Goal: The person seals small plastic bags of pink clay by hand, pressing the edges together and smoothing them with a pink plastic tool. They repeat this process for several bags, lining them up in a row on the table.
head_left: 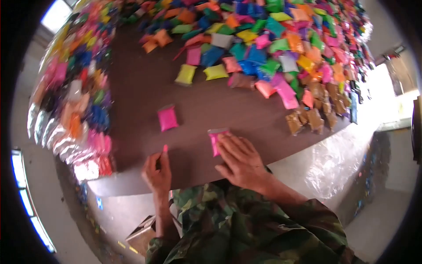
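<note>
My right hand (241,160) lies over a bright pink packet (214,141) near the table's front edge. Its fingers are stretched out flat across the packet's right side, hiding that part, and the thumb is apart below. To the left, my left hand (157,174) is held at the front edge with the index finger extended and a gap between the fingers. A small bright pink spot (165,148) shows at that fingertip; what it is cannot be made out. Just beyond this hand another pink packet (167,118) lies flat on the brown table (136,97).
Many colourful packets (257,55) are heaped across the far side. Brown packets (314,119) lie at the right edge. Clear-wrapped rows of packets (74,101) line the left side. A crumpled clear plastic bag (332,163) is beyond the right edge, and a cardboard box (143,235) stands below.
</note>
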`<action>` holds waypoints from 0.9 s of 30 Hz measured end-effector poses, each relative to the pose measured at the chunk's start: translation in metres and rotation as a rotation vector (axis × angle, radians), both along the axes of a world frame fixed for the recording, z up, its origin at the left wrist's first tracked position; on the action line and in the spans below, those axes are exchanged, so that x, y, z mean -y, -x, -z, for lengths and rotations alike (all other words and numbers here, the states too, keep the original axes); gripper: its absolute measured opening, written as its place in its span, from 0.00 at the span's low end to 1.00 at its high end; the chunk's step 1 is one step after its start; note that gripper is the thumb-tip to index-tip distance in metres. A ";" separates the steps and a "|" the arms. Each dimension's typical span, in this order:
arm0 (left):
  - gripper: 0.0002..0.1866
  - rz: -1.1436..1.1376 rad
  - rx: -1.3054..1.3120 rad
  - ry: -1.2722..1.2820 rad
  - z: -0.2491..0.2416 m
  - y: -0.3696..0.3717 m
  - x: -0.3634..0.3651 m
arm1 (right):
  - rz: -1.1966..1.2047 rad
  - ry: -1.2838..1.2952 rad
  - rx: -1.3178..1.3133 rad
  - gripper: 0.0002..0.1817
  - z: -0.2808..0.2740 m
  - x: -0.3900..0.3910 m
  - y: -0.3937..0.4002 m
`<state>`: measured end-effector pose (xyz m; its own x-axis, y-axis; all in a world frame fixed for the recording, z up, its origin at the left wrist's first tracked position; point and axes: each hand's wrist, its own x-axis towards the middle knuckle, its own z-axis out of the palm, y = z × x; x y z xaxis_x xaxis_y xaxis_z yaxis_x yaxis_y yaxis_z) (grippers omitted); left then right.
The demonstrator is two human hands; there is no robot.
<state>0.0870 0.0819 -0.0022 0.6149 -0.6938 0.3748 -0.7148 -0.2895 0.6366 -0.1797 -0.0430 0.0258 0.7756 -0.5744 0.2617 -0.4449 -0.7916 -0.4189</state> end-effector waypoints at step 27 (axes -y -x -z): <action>0.04 0.047 -0.043 0.071 -0.006 0.002 0.004 | -0.017 0.089 0.030 0.28 -0.002 0.008 -0.006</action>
